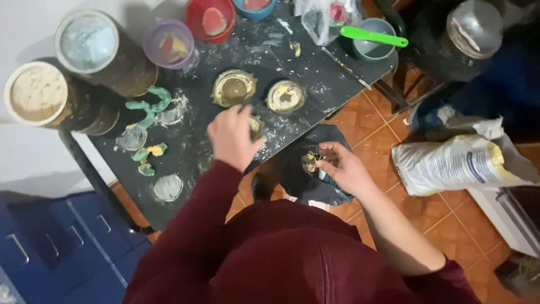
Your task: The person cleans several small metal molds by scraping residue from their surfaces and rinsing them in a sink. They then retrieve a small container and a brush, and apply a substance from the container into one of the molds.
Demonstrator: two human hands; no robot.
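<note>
Left hand (232,137) clamped on a small clay-caked mould (256,127) at the black table's (191,143) near edge; right hand (340,166) pinching a yellowish lump (310,162) over dark cloth (298,169). Two filled moulds (234,88) farther back; green pieces (147,107) left.

Matt black table (315,84), powder-dusted; glossy floor tiles (450,225)

On the dark worktop (191,141), the left hand (232,138) has two round moulds (234,88) (286,96) close at twelve and one o'clock. Green and yellow putty scraps (147,107) lie at nine, and tall tubs (107,53) wall off ten o'clock. A bare strip runs between moulds and bowls (210,19). The right hand (340,166) hangs past the edge, floor open at three.
</note>
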